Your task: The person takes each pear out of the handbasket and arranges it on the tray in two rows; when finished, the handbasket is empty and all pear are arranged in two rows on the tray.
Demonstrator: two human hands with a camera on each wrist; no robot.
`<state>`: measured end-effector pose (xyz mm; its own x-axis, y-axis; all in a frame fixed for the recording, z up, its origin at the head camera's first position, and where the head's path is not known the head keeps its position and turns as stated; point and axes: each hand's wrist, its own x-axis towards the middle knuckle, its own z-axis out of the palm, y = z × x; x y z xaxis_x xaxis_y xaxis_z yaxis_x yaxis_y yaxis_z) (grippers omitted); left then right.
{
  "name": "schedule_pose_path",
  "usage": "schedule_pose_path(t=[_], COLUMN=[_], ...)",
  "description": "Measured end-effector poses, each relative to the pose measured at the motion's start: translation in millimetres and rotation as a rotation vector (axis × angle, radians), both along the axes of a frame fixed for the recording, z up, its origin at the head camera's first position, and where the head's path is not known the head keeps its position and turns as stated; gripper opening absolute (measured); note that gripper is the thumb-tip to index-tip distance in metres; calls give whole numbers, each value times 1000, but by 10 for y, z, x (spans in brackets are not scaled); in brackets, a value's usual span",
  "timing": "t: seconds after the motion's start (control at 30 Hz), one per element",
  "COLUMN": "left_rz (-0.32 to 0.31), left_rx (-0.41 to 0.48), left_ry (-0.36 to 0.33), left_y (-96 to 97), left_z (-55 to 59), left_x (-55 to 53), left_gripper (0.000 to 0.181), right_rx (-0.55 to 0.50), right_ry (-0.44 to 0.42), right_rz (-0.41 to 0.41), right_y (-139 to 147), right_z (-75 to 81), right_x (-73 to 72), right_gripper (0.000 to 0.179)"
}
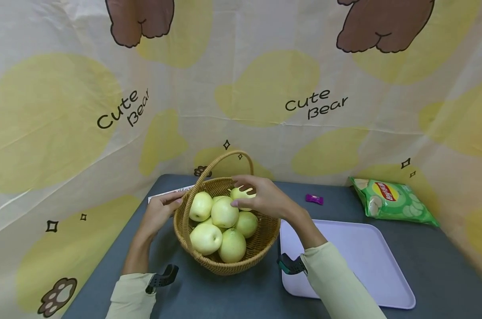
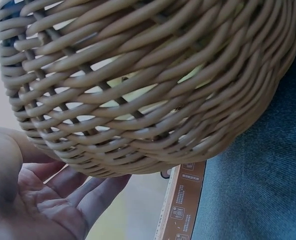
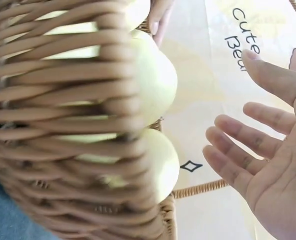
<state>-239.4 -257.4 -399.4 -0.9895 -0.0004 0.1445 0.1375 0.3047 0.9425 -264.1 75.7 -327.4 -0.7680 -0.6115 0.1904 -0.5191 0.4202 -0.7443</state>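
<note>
A wicker basket (image 1: 229, 266) with an arched handle (image 1: 198, 181) stands on the table, holding several round, pale yellow-green fruits (image 1: 225, 212) that look like pears or apples. My left hand (image 1: 160, 213) is at the basket's left rim, fingertips right at the weave; the left wrist view shows its loosely extended fingers (image 2: 102, 192) partly hidden behind the wicker. Over the far right part of the basket hovers my right hand (image 1: 266, 197), thumb and fingers spread above the fruit. Nothing lies between those fingers in the right wrist view, where the palm (image 3: 283, 185) faces the basket.
Right of the basket lies a pale lilac tray (image 1: 356, 261), partly under my right forearm. Behind it are a small purple wrapped packet (image 1: 314, 199) and a green chip bag (image 1: 396, 201). A brown-and-white printed strip (image 2: 183, 205) runs along the table's left edge. A printed cloth hangs behind.
</note>
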Motion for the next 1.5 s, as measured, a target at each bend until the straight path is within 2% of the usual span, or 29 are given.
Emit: schedule_pose_path(t=[0.4, 0.6, 0.9, 1.17, 1.5], left_rz=[-8, -16, -9, -9, 10], left_rx=[7, 24, 45, 68, 70], left_ry=[2, -1, -22, -45, -54], left_y=[-26, -4, -1, -1, 12], left_z=[-16, -8, 1, 2, 2], left_x=[1, -4, 12, 21, 17], left_gripper=[37, 38, 39, 40, 39], right_rx=[35, 42, 105, 137, 219], right_ry=[-38, -73, -109, -128, -132], right_rz=[19, 21, 22, 62, 75], right_y=[-152, -167, -237, -309, -351], right_z=[66, 64, 16, -12, 66], right_x=[-86, -151, -224, -252, -287], right_gripper=[65, 70, 76, 80, 83])
